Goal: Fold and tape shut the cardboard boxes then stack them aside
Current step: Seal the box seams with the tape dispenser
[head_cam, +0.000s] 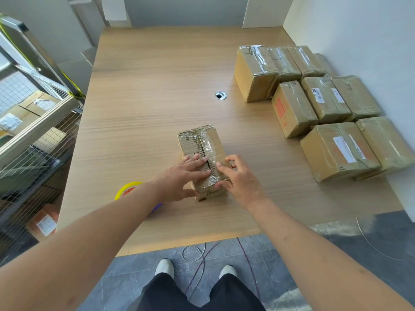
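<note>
The left hand (183, 176) lies flat on the near end of the cardboard box (203, 158), fingers straight and pressing the top flaps beside the centre seam; it grasps nothing. The right hand (238, 176) rests on the same end from the right side, with its thumb along the near right corner and its fingers loosely bent above the top edge; whether the fingers pinch the clear tape (210, 145) or only press on it cannot be told. The box stands just below the centre of the frame on the wooden table (157, 86), long axis running away from the person, with glossy tape along the seam. A yellow roll of tape (125, 190) lies on the table to the lower left of the box, partly hidden by the left forearm. A group of taped boxes (314, 104) sits at the right of the frame against the white wall (359, 30), some touching one another. A round cable hole (221, 95) is in the tabletop above the box. A wire cage (29, 135) holding more parcels occupies the left edge.
</note>
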### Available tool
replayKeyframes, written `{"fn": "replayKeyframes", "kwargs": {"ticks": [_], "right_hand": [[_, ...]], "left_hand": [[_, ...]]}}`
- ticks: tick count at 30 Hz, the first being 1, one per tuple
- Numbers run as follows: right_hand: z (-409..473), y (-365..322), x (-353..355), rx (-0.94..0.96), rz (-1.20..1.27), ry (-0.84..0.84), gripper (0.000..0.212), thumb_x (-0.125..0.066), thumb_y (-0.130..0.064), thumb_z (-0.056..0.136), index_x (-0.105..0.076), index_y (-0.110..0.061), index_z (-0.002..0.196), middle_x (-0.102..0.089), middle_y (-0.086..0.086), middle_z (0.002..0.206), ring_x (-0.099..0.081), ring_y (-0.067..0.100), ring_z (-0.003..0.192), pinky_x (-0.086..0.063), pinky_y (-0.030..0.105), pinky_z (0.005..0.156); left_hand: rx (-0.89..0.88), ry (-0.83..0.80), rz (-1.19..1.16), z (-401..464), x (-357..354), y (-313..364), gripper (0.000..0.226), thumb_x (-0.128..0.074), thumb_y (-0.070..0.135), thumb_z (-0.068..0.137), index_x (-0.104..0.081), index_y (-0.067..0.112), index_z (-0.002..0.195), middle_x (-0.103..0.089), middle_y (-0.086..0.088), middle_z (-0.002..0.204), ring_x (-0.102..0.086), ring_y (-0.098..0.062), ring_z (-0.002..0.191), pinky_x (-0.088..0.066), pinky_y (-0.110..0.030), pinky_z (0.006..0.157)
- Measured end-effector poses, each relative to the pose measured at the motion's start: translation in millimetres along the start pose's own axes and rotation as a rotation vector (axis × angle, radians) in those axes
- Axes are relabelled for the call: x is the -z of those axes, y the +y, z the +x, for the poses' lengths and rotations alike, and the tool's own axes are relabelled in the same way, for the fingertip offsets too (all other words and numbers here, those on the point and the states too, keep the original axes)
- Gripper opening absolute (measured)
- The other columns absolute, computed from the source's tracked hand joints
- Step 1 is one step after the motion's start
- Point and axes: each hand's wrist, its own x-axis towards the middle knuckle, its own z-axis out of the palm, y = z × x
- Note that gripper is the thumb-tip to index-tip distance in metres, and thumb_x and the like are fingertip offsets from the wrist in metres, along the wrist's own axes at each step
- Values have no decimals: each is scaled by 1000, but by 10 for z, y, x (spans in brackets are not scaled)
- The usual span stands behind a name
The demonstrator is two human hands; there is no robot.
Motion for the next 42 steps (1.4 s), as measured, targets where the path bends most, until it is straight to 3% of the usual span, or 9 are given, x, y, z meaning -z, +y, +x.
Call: {"fn": "replayKeyframes", "kwargs": {"ticks": [3,7,10,13,20,25,29,37,42], "right_hand": [[17,-47,119,-21,-8,-98,77,-75,-57,80,-57,-17,144,-40,1,139,-49,22,123,-53,46,99],[31,-289,148,-106,-44,-103,105,-67,-87,66,-44,-20,144,-27,1,148,-36,22,135,-46,43,108],[105,-495,39,-169,-117,-169,130,-60,-95,61,-17,-22,159,-2,7,166,-9,33,154,-27,52,120],[158,-612,-93,-253,-175,-225,129,-65,-86,65,-2,-27,162,9,7,169,1,39,156,-23,54,121],[202,-796,-160,-301,-300,-216,123,-67,-75,69,-7,-20,161,5,14,167,-14,44,148,-31,53,114],[317,-868,-100,-422,-174,-176,123,-63,-88,64,-7,-32,158,-3,8,164,-22,39,145,-37,54,111],[357,-860,-144,-422,-191,-138,115,-66,-79,62,-15,-41,157,-5,6,159,-35,38,134,-42,49,104],[324,-978,38,-439,-152,-50,101,-69,-80,63,-39,-37,150,-27,2,152,-48,34,124,-46,44,98],[274,-1191,404,-481,-156,7,99,-67,-80,64,-41,-38,150,-29,2,153,-47,33,126,-44,44,99]], "left_hand": [[23,-44,10,3,131,-8,91,-86,35,81,-37,31,158,-10,2,171,-3,-17,158,-7,-32,127],[56,-10,209,-118,168,8,97,-81,35,83,-25,34,162,-2,3,171,-1,-17,158,0,-34,127],[230,30,247,-166,154,49,89,-67,31,93,-14,25,164,-2,0,172,-3,-23,159,0,-35,128],[341,27,179,-177,137,59,85,-60,23,97,-10,22,164,1,0,172,-4,-25,159,-6,-37,129],[362,-20,104,-185,120,26,87,-57,15,95,-5,21,165,9,4,172,0,-24,159,-8,-37,129],[370,-40,117,-138,173,5,86,-52,7,95,-5,24,165,8,6,172,0,-27,159,-9,-38,129],[368,-77,165,-145,228,-20,90,-48,0,92,-3,28,165,10,9,172,1,-27,159,-11,-41,128],[392,-89,195,-120,453,142,75,-50,21,101,-9,23,165,1,5,172,-7,-28,158,-7,-40,128],[367,-18,211,-44,886,299,70,-47,30,104,-11,19,164,-4,-1,172,-10,-28,158,-9,-39,128]]}}
